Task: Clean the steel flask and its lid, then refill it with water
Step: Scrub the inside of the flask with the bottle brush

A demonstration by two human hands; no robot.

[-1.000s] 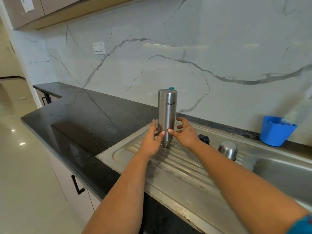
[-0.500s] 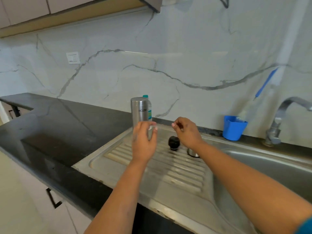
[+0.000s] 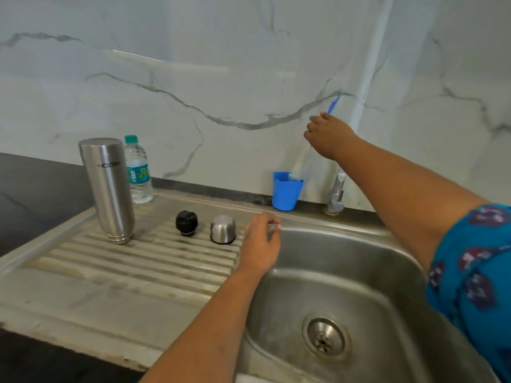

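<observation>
Steel flask (image 3: 107,189) is standing upside down on the ribbed drainboard (image 3: 143,261), well apart from both hands, with 2 lid parts, black stopper (image 3: 187,222) and steel cap (image 3: 223,228), sitting between it and the left hand (image 3: 260,244). Left hand is hovering at the sink (image 3: 359,272) edge, fingers loosely curled, holding nothing. Right hand (image 3: 327,135) is gripping the blue-handled bottle brush (image 3: 333,105), its bristles in the blue cup (image 3: 284,193).

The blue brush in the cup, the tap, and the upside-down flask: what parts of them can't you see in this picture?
- Brush, head view: middle of the handle hidden inside the right hand; bristles blurred above the blue cup.
- Tap: spout hidden behind the right forearm; only the base shows.
- Steel flask: stands mouth down on the drainboard, so its inside is hidden.
</observation>
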